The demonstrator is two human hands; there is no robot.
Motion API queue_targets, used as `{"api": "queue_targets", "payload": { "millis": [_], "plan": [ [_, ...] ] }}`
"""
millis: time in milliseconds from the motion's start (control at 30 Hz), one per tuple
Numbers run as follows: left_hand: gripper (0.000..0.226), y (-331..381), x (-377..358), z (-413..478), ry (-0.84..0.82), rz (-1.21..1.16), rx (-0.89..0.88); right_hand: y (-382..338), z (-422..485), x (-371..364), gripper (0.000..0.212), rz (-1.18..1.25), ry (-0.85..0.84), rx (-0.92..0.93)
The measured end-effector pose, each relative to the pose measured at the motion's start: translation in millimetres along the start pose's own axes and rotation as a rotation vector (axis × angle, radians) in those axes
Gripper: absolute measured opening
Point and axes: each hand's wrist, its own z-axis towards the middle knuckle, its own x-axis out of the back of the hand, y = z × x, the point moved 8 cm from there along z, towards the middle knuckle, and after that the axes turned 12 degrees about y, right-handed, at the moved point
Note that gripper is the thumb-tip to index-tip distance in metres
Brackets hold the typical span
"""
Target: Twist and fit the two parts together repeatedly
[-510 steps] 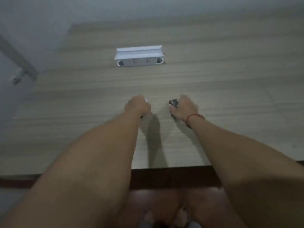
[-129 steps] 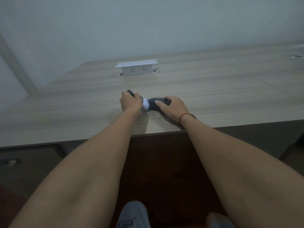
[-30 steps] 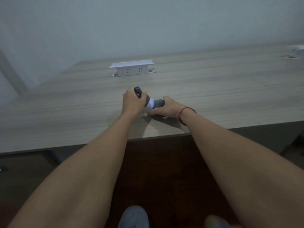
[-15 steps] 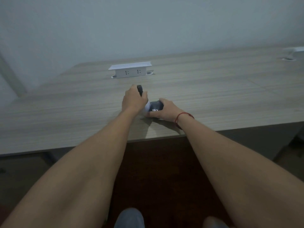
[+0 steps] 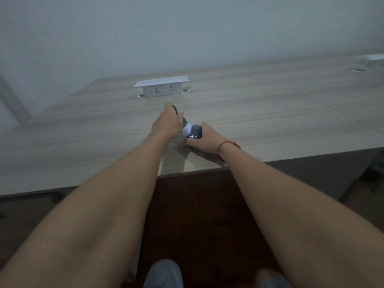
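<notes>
Left hand (image 5: 166, 123): fingers curled round the dark far end of the sock (image 5: 192, 131), lifting that end a little off the table (image 5: 270, 121); a dark bit of fabric shows past the fingertips

Sock: grey and white, with small white lettering on the dark band; lies between the two hands near the front edge of the table, roughly centre. Judged soft, light, limp and not fragile; likely to sag and stretch where unsupported, knit surface not slippery. Best taken by pinching a fold or the cuff, one hand at each end

Right hand (image 5: 204, 140): rests low on the table, thumb over the near end of the sock, fingers curled under or round it; red string (image 5: 225, 145) on the wrist

Hidden or unclear: most of the sock sits under the hands; single or paired, cannot tell. Dim light. Lettering too small to read surely. White socket box (image 5: 162, 88) stands further back. Second white fitting at far right is cut off
</notes>
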Motion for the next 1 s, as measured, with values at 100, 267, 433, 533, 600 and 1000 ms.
{"api": "queue_targets", "payload": {
  "millis": [100, 267, 433, 533, 600, 1000],
  "plan": [
    [0.041, -4, 7, 1, 0.023, -0.005, -0.002, 1, 0, 0, 0.082, -0.014, -0.001, -0.005],
    [0.044, -12, 3, -8, 0.015, -0.23, 0.078, 4, 2, -2, 0.073, 0.007, -0.029, -0.023],
    [0.042, -34, 6, -8, 0.043, -0.154, 0.197, 4, 5, -1, 0.053, 0.079, -0.086, -0.108],
    [0.041, -46, 8, -11, 0.116, -0.231, 0.308, 1, 13, 2, 0.031, 0.06, -0.056, -0.096],
    [0.04, -45, 1, -12, 0.101, -0.278, 0.3, 2, 15, 1, 0.038, 0.049, -0.061, -0.086],
    [0.042, -37, -3, -9, 0.029, -0.398, 0.312, 5, 19, -2, 0.049, 0.032, -0.006, -0.093]
  ]
}}
